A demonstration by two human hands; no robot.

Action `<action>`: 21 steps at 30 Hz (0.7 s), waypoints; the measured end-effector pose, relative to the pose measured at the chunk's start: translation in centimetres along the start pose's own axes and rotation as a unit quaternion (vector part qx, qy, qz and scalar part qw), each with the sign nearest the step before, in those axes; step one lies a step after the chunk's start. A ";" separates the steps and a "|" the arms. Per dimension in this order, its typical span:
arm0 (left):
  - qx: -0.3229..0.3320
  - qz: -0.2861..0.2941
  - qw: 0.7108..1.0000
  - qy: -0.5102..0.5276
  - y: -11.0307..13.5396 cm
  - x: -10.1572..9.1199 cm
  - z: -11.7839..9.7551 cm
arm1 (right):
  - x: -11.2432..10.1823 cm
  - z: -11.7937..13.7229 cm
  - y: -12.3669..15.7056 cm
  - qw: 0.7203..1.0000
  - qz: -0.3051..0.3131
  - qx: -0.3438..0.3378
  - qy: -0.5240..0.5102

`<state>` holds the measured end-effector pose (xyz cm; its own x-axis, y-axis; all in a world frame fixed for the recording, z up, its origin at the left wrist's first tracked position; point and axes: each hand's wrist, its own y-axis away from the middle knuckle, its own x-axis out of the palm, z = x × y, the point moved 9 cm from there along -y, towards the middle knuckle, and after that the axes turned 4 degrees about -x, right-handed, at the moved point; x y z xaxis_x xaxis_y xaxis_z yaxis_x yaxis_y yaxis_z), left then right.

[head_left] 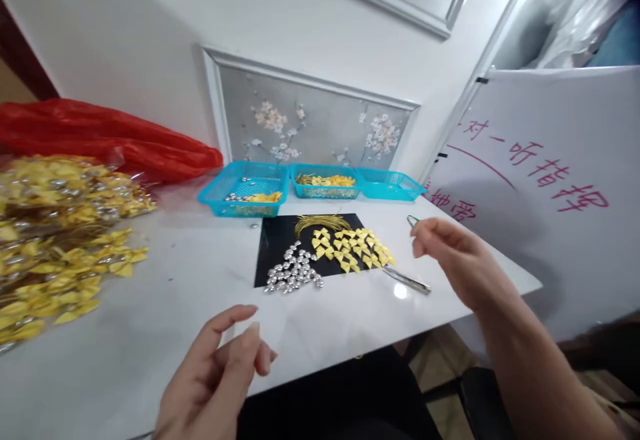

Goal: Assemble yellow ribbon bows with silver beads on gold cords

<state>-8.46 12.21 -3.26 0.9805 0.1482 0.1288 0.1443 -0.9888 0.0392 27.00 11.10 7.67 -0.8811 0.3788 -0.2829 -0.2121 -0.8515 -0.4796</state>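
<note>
My left hand (215, 373) is in front of the table's near edge side, its fingers loosely curled and apart with nothing visible between them. On the right, my right hand (445, 250) is raised over the table with its fingertips pinched together. A thin dark-green loop (413, 221) sticks out from those fingertips; its kind is too small to make out. Between the hands lies a black mat (269, 240) with silver beads (295, 270), folded yellow ribbon pieces (350, 247) and a bundle of gold wires (320, 223). Silver tweezers (407, 280) rest by the mat's right corner.
Three blue baskets stand along the wall: the left basket (215, 193) with beads and yellow pieces, the middle basket (325, 192) with yellow pieces, and the right basket (393, 190). A heap of yellow flower stems (65, 240) and a red bag (100, 133) lie left. A whiteboard (550, 133) stands right.
</note>
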 end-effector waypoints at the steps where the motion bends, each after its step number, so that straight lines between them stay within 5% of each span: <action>1: 0.008 0.020 1.000 -0.014 0.3 1.8 -0.5 | -0.3 -1.2 1.1 1.000 0.012 0.006 0.015; 5: 0.119 0.054 0.971 -0.200 1.5 7.6 -2.6 | 1.6 -4.9 4.3 0.994 0.091 0.019 0.055; 9: 0.163 0.113 0.923 -0.331 2.3 12.0 -1.7 | 4.0 -6.3 5.0 0.990 0.129 0.023 0.058; 16: 0.143 0.156 0.883 -0.419 2.4 14.5 0.9 | 6.3 -7.3 4.9 0.988 0.152 0.015 0.027; 21: 0.116 0.154 0.892 -0.409 1.9 15.1 0.6 | 7.8 -6.3 5.1 0.982 0.185 -0.033 -0.002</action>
<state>6.65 12.59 -1.86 0.7342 -0.1024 -0.6712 -0.2186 -0.9716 -0.0910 21.69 12.01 -2.22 -0.8949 0.0468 -0.4438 0.1499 -0.9051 -0.3979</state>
